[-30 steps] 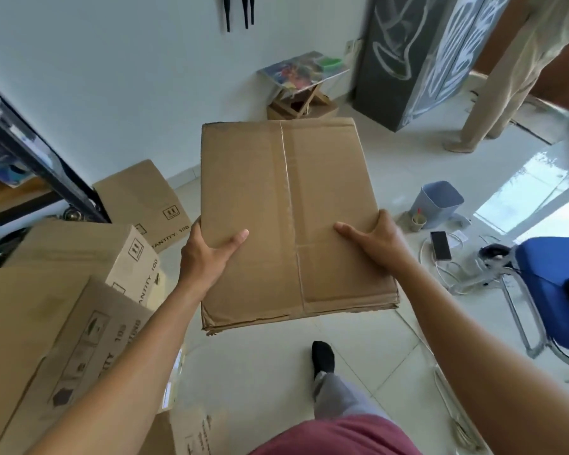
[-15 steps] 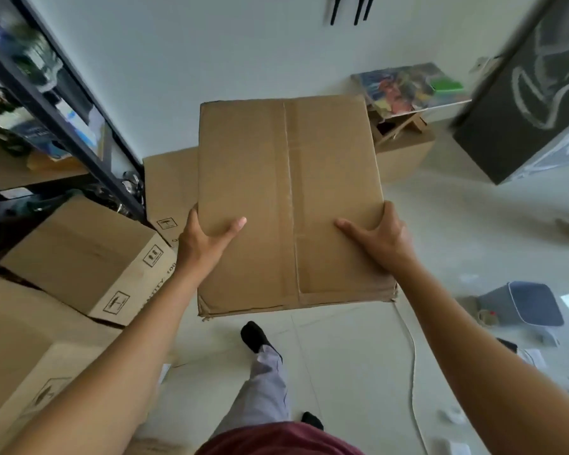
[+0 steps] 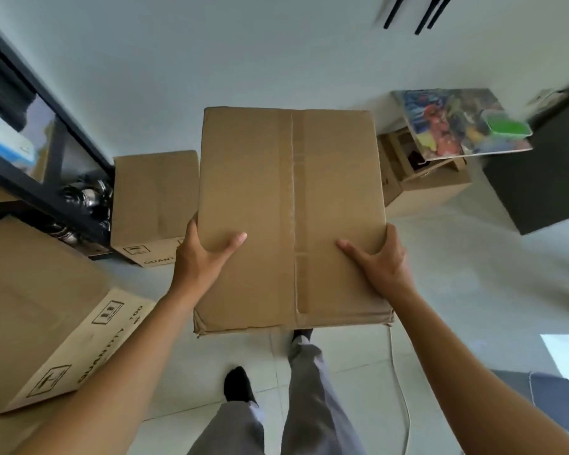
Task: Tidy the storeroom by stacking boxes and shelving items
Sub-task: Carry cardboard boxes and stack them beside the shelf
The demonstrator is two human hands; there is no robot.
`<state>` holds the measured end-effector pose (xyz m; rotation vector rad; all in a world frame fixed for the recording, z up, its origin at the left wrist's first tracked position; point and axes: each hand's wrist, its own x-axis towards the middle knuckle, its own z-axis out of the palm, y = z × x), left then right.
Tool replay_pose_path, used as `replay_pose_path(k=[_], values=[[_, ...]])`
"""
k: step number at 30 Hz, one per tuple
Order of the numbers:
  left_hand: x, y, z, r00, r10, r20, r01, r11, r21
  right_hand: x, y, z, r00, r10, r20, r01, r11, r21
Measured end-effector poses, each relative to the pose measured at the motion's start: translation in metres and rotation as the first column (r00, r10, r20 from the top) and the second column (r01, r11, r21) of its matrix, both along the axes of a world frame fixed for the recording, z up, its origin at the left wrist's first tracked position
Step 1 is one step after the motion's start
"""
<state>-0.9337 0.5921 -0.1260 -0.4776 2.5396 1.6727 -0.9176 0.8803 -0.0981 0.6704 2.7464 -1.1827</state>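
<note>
In front of the person's chest, above the tiled floor, a taped cardboard box is held level and clear of every other object. The left hand grips its left edge: the thumb lies flat on the top face, and the fingers pass round the side, out of sight. The right hand grips the right edge in the same way, with the thumb on top and the fingers curled over the side.

A printed carton stands on the floor against the wall, just beyond the held box on the left. A larger printed carton lies at near left. Both are beside the black shelving frame. At far right, an open carton carries a colourful board bearing a green-lidded container, next to a dark cabinet. A white cable runs along the floor beneath the right forearm.
</note>
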Motion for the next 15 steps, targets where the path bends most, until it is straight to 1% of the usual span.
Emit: replay_pose_path(k=[4, 6, 10, 15], values=[[-0.065, 0.013, -0.06, 0.998, 0.026, 0.063, -0.025, 1.0, -0.007, -0.078, 0.011, -0.06, 0.997, 0.034, 0.063, -0.035, 0.999, 0.021], [-0.097, 0.017, -0.093, 0.992, 0.064, 0.106, -0.063, 0.998, -0.01, -0.121, 0.015, -0.091, 0.993, 0.079, 0.093, -0.081, 0.997, 0.016], [-0.153, 0.026, -0.163, 0.975, 0.126, 0.182, -0.135, 0.99, 0.04, -0.193, 0.021, -0.161, 0.978, 0.14, 0.151, -0.143, 0.99, 0.006], [-0.203, 0.024, -0.257, 0.954, 0.202, 0.22, -0.225, 0.971, 0.083, -0.263, 0.018, -0.255, 0.964, 0.18, 0.198, -0.18, 0.983, -0.016]])
